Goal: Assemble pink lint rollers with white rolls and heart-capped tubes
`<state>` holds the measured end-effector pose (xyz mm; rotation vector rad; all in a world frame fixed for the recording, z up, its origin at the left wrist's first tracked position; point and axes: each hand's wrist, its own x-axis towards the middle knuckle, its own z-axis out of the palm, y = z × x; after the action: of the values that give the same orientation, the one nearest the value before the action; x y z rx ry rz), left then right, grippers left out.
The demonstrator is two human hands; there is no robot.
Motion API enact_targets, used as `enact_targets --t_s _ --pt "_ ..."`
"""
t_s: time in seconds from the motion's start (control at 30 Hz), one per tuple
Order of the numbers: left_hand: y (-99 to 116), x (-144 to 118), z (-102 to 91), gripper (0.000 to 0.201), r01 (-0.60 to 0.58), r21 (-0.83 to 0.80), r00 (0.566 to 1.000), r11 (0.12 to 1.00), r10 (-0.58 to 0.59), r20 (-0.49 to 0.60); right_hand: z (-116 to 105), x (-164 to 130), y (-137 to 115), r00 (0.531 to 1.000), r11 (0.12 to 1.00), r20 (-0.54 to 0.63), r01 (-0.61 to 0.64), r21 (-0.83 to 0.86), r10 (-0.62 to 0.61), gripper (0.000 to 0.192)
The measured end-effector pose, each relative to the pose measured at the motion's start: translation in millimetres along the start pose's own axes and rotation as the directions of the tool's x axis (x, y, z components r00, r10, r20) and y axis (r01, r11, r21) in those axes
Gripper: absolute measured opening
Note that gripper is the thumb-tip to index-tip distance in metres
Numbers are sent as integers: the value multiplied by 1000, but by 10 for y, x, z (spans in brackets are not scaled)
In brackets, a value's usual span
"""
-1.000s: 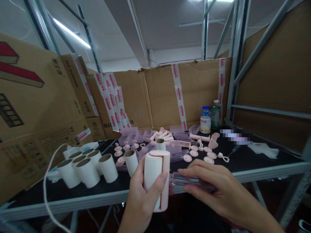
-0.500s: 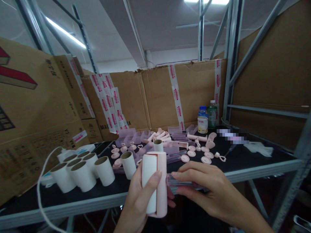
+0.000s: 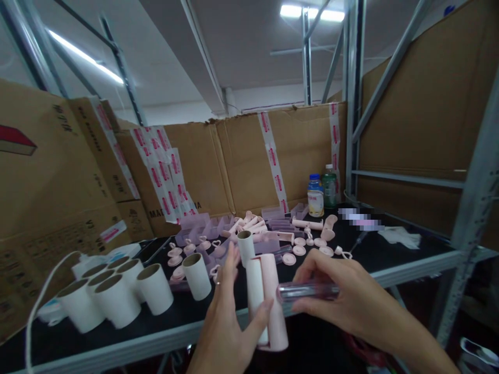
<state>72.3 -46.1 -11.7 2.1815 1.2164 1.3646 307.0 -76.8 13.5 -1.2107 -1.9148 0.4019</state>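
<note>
My left hand [image 3: 230, 317] holds a pink and white lint roller [image 3: 273, 306] upright, its thumb across the front and its fingers stretched upward. The white roll [image 3: 255, 296] sits along the left side of the pink shell. In my right hand [image 3: 343, 296] is a clear, faintly purple plastic cover [image 3: 307, 292], pinched between thumb and fingers. The cover's left end lies close to the right side of the roller; whether they touch I cannot tell. On the table behind stands a white paper roll [image 3: 245, 246], with another white roll [image 3: 197, 278] left of it.
Several white rolls [image 3: 117, 301] stand together at the left. Pink round caps [image 3: 288, 258], pink handles [image 3: 253, 224] and purple clear covers [image 3: 195, 226] lie mid-table. Two bottles [image 3: 315, 197] stand at the back right. A white cable [image 3: 33, 311] hangs over the left front edge.
The lint roller has moved slightly right and down in view and tilts a little. My left fingers have straightened upward. The clear cover now shows more plainly in my right hand.
</note>
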Motion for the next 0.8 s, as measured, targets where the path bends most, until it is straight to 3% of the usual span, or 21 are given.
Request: enact_targets --t_s 0.03,0.1,0.17,0.2,0.27,0.33,0.4,0.47,0.53,0.6,0.7,0.8 --pt "-5 -7 -3 85 -119 137 993 983 118 16 7 3 -1 1000 1000 7 3 -7 -3 23" --pt "2 -19 -12 87 -346 287 937 893 313 154 56 8 -38 999 1000 27 27 -2 -27 25" --pt "13 -25 -7 77 -487 236 854 841 402 330 123 12 -107 998 998 54 39 52 -42 26" --pt "13 -24 3 66 -493 183 832 851 400 384 147 16 -139 997 994 70 38 103 -46 25" --pt "-7 -15 30 40 -380 97 860 920 312 404 151 36 -154 995 975 80 43 218 -62 25" --pt "-56 10 49 19 -154 23 936 988 138 324 81 75 -44 998 973 15 60 224 -65 39" --pt "-121 55 45 15 50 -167 975 985 -12 221 -46 128 229 992 999 -123 23 42 -18 45" --pt "-174 111 17 22 174 -428 979 887 -109 172 -177 174 639 961 959 -270 -127 -253 56 41" --pt "-192 159 -26 19 236 -626 972 744 -182 150 -264 197 1097 924 825 -358 -303 -477 133 36" --pt "-169 181 -60 11 268 -715 958 646 -259 125 -289 199 1493 904 709 -369 -406 -577 216 37" --pt "-101 170 -65 19 274 -755 946 596 -311 98 -248 206 1843 916 697 -299 -398 -596 267 27" --pt "-71 158 -21 19 282 -753 945 595 -307 111 -221 249 1926 930 729 -255 -367 -578 266 16"
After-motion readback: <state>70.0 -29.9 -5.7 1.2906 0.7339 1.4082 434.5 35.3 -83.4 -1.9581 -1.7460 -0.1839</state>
